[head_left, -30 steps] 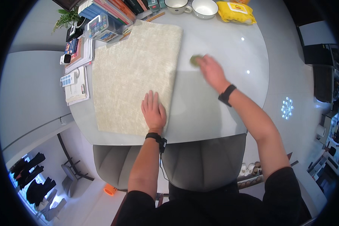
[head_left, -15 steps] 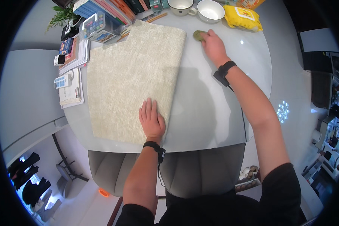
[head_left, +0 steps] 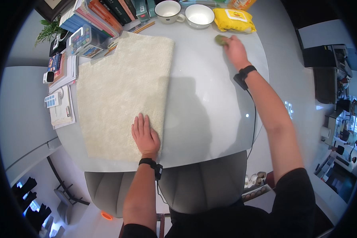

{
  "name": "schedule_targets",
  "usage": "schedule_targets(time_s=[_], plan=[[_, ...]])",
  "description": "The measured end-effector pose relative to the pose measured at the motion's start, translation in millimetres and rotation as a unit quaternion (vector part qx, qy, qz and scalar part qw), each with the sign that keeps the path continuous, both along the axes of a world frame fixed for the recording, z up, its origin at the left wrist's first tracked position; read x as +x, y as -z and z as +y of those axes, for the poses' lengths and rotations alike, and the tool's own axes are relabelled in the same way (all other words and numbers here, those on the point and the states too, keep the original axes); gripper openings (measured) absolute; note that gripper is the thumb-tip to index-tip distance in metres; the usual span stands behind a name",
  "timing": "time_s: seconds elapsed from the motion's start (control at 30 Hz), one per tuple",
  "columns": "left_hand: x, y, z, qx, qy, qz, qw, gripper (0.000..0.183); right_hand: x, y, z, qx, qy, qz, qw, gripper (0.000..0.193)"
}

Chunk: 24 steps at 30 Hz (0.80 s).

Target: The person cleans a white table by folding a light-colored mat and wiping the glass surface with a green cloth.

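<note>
A cream, textured table mat (head_left: 119,83) lies folded over on the left half of the white table. My left hand (head_left: 145,137) rests flat on it near its right front edge, fingers stretched out. Farther away on the right, my right hand (head_left: 236,49) grips a small olive-green cloth or sponge (head_left: 221,39) against the bare tabletop. Its exact kind is too small to tell. Just beyond it sits a yellow pack of wipes (head_left: 235,20), with a white bowl (head_left: 199,16) to the left. Black bands circle both my wrists.
A white mug (head_left: 168,12) stands beside the bowl. Books (head_left: 103,16), a clear box of markers (head_left: 83,41), pencils (head_left: 142,27) and papers (head_left: 62,107) line the far and left edges. Grey chairs (head_left: 206,182) stand against the near edge. A cable (head_left: 254,119) trails from my right wrist.
My right hand has slid the green cloth or sponge rightward over the table, from below the bowl to below the wipes. My left hand stays on the mat. The view has shifted.
</note>
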<state>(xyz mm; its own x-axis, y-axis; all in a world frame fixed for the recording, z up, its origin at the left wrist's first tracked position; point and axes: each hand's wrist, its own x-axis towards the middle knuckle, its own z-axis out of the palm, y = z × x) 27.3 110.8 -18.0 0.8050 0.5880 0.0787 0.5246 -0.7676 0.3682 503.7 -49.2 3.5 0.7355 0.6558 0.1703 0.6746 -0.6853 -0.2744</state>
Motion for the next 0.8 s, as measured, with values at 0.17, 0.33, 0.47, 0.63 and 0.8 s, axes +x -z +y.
schedule_targets(time_s=[0.17,0.33,0.47,0.63,0.8], plan=[[-8,-2,2,-0.003,0.004,0.019,1.000,0.064,-64,5,1,-0.001,-0.067,0.032,0.997,0.022],[-10,-1,2,0.013,0.013,0.016,1.000,0.067,-228,14,-40,-0.047,-0.428,0.072,0.900,0.024],[-7,-7,4,0.014,0.032,0.017,0.999,0.068,-174,12,-36,0.015,-0.250,0.240,0.938,0.023],[1,-5,-1,0.028,0.058,0.021,0.998,0.067,-29,8,-57,0.085,0.096,0.024,0.992,0.027],[-14,6,2,0.095,0.125,0.042,0.987,0.060,-139,1,-29,0.029,-0.157,0.083,0.984,0.026]])
